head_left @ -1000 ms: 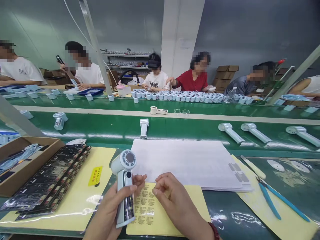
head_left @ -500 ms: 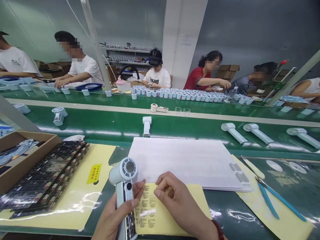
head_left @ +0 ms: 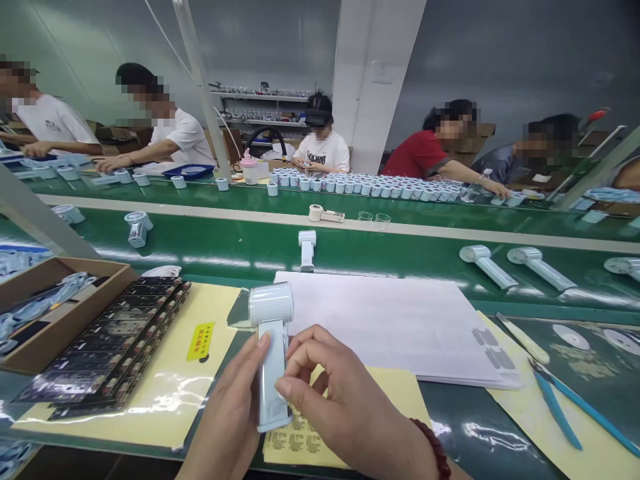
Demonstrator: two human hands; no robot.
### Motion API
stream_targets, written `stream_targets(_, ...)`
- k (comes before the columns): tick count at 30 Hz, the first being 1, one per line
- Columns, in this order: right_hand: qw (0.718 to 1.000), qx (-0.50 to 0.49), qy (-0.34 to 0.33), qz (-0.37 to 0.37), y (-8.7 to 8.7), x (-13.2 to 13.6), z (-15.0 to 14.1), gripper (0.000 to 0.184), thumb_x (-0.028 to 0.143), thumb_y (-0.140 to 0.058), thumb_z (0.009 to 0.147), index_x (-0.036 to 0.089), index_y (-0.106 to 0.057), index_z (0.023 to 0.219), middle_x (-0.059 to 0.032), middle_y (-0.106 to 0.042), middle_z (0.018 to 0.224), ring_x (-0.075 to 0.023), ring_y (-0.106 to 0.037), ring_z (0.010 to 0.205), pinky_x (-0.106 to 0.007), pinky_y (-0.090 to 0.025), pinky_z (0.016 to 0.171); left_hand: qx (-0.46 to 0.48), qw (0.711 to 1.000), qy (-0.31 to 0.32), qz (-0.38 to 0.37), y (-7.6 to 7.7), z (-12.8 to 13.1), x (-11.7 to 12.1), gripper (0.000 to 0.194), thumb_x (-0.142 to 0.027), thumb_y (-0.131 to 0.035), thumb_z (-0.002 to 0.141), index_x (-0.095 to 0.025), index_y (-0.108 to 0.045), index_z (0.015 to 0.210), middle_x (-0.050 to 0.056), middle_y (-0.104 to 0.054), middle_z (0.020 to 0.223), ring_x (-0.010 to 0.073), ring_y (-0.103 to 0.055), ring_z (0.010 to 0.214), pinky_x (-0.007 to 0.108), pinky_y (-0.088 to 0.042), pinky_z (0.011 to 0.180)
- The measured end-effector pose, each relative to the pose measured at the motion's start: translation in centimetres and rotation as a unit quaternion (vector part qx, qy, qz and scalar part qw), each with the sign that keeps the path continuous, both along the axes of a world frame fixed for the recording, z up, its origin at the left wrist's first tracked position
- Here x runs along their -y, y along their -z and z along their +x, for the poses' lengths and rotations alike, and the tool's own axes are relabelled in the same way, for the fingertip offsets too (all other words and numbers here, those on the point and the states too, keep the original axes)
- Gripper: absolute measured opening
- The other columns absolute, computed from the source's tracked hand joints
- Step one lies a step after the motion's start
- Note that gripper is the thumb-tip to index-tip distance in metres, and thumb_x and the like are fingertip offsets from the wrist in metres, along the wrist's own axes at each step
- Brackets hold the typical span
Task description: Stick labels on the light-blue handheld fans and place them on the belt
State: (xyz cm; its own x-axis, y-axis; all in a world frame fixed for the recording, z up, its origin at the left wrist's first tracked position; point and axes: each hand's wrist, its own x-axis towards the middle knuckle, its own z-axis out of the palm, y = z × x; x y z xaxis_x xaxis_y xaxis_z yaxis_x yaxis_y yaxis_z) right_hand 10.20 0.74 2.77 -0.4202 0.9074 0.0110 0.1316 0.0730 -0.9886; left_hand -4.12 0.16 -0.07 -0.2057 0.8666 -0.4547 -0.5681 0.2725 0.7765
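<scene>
My left hand (head_left: 233, 413) grips the handle of a pale blue handheld fan (head_left: 271, 347), held upright with its plain back toward me. My right hand (head_left: 345, 407) is curled, thumb and forefinger pinched against the right side of the fan's handle; whether a small sticker sits between them I cannot make out. Under both hands lies a yellow sheet of small printed labels (head_left: 300, 440). A stack of white paper sheets (head_left: 390, 323) lies just beyond.
Stacked black circuit strips (head_left: 110, 347) and a cardboard box (head_left: 60, 313) sit at left on yellow backing paper (head_left: 200, 353). Blue tweezers (head_left: 560, 413) and a knife (head_left: 523, 339) lie at right. More fans (head_left: 487, 265) ride the green conveyor (head_left: 350, 250). Several people work across the belt.
The fan was turned round in my left hand, from its front grille facing me to its back. My right hand left the label sheet and came up to the fan's handle.
</scene>
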Motion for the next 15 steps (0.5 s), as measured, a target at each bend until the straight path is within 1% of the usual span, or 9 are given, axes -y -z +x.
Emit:
stream_targets(2,1.000,0.016,-0.003,0.014,-0.02,-0.29,-0.11,0.015,0.016,-0.065,0.084,0.021,-0.056,0.073,0.0020,-0.054,0.097,-0.0103,-0.056,0.073,-0.021,-0.047,0.064,0.010,1.000,-0.002,-0.004,0.27,-0.05,-0.25,0.047,-0.041,-0.086,0.064,-0.023,-0.075,0.105,0.006,-0.074,0.113,0.0289,-0.064,0.113,0.030,-0.058,0.087)
stream_targets(5,0.999,0.031,-0.005,0.027,-0.07,-0.53,-0.24,0.016,0.015,-0.064,0.085,0.021,-0.056,0.073,0.0019,-0.053,0.097,-0.0105,-0.056,0.073,-0.021,-0.047,0.062,0.012,1.000,-0.020,-0.019,0.47,-0.10,-0.61,0.044,-0.034,-0.082,0.069,-0.020,-0.074,0.110,0.007,-0.071,0.119,0.0293,-0.062,0.115,0.033,-0.057,0.089)
stream_targets(7,0.999,0.038,-0.005,0.029,-0.08,-0.62,-0.38,0.016,0.013,-0.064,0.085,0.021,-0.055,0.073,0.0016,-0.053,0.096,-0.0109,-0.056,0.073,-0.022,-0.047,0.062,0.014,0.999,-0.028,-0.021,0.47,-0.11,-0.81,0.040,-0.030,-0.078,0.073,-0.020,-0.073,0.112,0.008,-0.071,0.120,0.0282,-0.063,0.115,0.033,-0.057,0.089)
stream_targets(9,0.998,0.044,-0.004,0.034,0.04,-0.71,-0.52,0.017,0.012,-0.064,0.084,0.021,-0.055,0.073,0.0013,-0.053,0.096,-0.0112,-0.056,0.073,-0.023,-0.048,0.063,0.020,0.999,-0.030,-0.021,0.41,-0.12,-0.95,0.040,-0.028,-0.077,0.075,-0.020,-0.072,0.113,0.008,-0.071,0.117,0.0275,-0.064,0.113,0.034,-0.057,0.089)
stream_targets(12,0.995,0.061,0.007,0.080,0.43,-0.87,-0.58,0.017,0.008,-0.061,0.084,0.021,-0.054,0.075,0.0012,-0.052,0.096,-0.0113,-0.056,0.073,-0.025,-0.048,0.065,0.041,0.999,-0.011,-0.006,0.25,-0.16,-0.98,0.048,-0.033,-0.081,0.071,-0.020,-0.071,0.116,0.007,-0.073,0.113,0.0287,-0.065,0.110,0.035,-0.056,0.089)
stream_targets(15,0.988,0.081,0.016,0.127,0.71,-1.08,-0.41,0.018,0.006,-0.058,0.086,0.021,-0.052,0.078,0.0012,-0.052,0.098,-0.0115,-0.056,0.074,-0.025,-0.047,0.066,0.074,0.996,0.039,0.025,-0.18,-0.20,-0.73,0.055,-0.037,-0.084,0.067,-0.019,-0.070,0.118,0.007,-0.073,0.110,0.0311,-0.065,0.108,0.038,-0.054,0.091)
